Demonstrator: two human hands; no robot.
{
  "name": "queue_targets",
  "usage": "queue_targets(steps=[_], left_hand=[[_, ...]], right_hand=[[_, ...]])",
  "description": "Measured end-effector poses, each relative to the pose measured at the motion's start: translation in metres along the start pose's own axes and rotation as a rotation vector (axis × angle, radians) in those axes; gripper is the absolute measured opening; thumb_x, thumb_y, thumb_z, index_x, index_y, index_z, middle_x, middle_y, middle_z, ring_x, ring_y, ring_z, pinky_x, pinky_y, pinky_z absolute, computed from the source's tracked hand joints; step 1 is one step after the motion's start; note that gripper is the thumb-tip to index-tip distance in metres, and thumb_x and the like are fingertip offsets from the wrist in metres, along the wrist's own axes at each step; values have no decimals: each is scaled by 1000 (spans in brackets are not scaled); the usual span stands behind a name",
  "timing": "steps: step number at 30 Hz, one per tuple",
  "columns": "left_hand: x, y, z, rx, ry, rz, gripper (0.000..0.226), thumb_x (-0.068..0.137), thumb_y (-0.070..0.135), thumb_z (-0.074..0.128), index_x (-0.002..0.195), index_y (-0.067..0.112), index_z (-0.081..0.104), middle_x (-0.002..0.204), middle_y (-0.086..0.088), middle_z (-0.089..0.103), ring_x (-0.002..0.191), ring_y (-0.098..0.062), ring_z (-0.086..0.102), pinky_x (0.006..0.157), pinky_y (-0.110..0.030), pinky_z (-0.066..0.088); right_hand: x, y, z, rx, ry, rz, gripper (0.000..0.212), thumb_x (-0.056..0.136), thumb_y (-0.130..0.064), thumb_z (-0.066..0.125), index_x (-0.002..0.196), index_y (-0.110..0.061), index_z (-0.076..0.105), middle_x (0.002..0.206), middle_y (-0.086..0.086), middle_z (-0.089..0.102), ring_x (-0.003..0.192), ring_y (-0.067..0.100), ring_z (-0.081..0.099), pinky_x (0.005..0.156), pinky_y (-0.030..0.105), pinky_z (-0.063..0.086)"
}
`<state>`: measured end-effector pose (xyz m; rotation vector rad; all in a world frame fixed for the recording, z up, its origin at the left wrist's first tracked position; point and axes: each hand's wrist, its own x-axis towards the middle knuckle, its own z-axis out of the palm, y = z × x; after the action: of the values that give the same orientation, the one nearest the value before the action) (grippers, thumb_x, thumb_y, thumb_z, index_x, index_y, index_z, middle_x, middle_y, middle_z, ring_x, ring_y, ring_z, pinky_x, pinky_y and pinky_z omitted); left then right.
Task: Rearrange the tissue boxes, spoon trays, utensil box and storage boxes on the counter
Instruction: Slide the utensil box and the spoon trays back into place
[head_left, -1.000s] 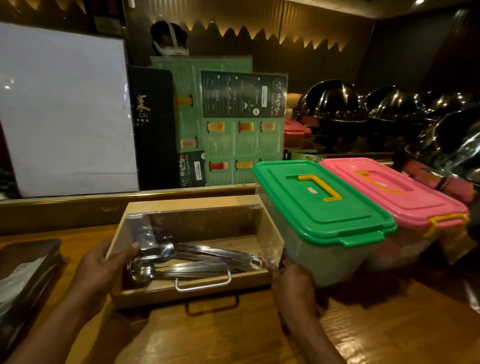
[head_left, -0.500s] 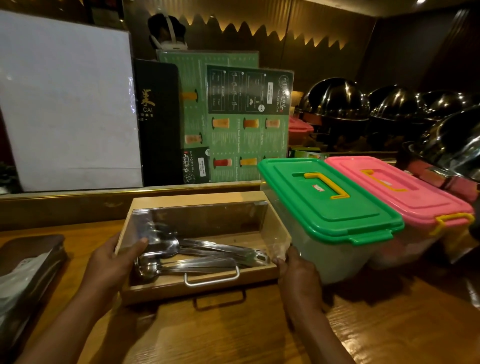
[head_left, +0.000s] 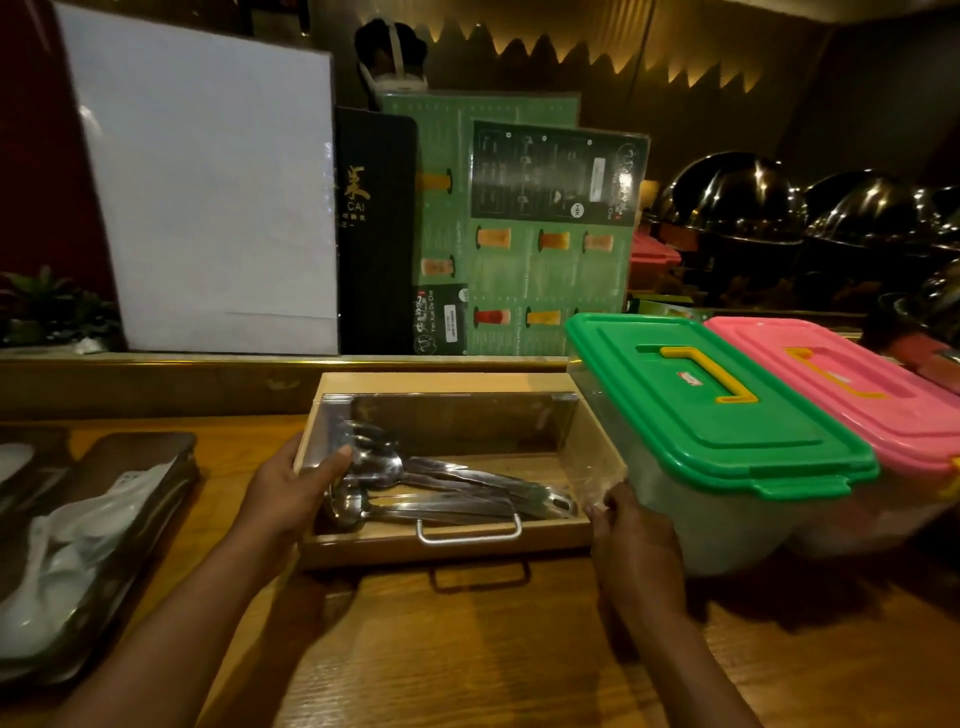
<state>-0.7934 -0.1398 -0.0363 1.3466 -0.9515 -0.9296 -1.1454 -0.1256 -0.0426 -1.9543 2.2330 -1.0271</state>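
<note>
A wooden utensil box (head_left: 447, 382) with a clear lid and a metal handle sits in the middle of the counter, with metal spoons and tongs inside. My left hand (head_left: 291, 493) grips its left side, thumb on the lid. My right hand (head_left: 631, 545) holds its front right corner. Touching the box's right side stands a clear storage box with a green lid (head_left: 711, 410). A pink-lidded storage box (head_left: 852, 384) stands against that one. At the far left lies a metal spoon tray (head_left: 130, 467) with white spoons.
Upright menus (head_left: 519, 234) and a white board (head_left: 208, 182) lean behind a raised ledge (head_left: 156, 379) at the back. Domed chafing dishes (head_left: 753, 208) line the far right. A small plant (head_left: 52, 306) stands back left. Bare wooden counter (head_left: 493, 649) lies in front.
Both hands have stayed on the utensil box, which has slid a little toward the back and right, close against the green-lidded box.
</note>
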Motion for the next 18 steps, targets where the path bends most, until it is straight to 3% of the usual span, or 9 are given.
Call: queue_targets(steps=[3, 6, 9, 12, 18], left_hand=[[-5, -1, -8, -10, -76, 1, 78, 67, 53, 84, 137, 29, 58, 123, -6, 69, 113, -30, 65, 91, -54, 57], [-10, -6, -21, -60, -193, -23, 90, 63, 40, 94, 143, 37, 52, 130, -5, 67, 117, -28, 67, 90, -48, 59], [-24, -11, -26, 13, -150, 10, 94, 66, 38, 94, 146, 46, 46, 131, 5, 64, 118, -21, 65, 93, -49, 58], [-34, -15, -21, 101, -49, 60, 85, 74, 35, 86, 148, 39, 45, 129, 9, 65, 117, -14, 63, 94, -42, 57], [-32, -12, -25, 21, -72, -25, 95, 62, 48, 93, 146, 44, 48, 132, 0, 68, 121, -22, 65, 98, -51, 56]], right_hand=[[-6, 0, -3, 67, 83, -239, 13, 89, -11, 71, 97, -16, 63, 95, 10, 66, 81, 33, 64, 67, 39, 53], [-5, 2, -1, 23, 73, -343, 37, 87, -9, 73, 122, -13, 63, 129, 12, 57, 118, 33, 53, 96, 50, 52], [-3, 7, 4, 7, 9, -336, 55, 86, -12, 75, 138, -15, 57, 152, 12, 44, 142, 34, 35, 114, 51, 37], [-4, 7, 10, 36, 14, -352, 59, 86, -8, 75, 141, -13, 56, 153, 16, 44, 143, 33, 33, 116, 50, 32], [-4, 8, 10, 56, 11, -372, 62, 83, -4, 76, 141, -10, 56, 150, 19, 46, 142, 37, 35, 115, 54, 34]])
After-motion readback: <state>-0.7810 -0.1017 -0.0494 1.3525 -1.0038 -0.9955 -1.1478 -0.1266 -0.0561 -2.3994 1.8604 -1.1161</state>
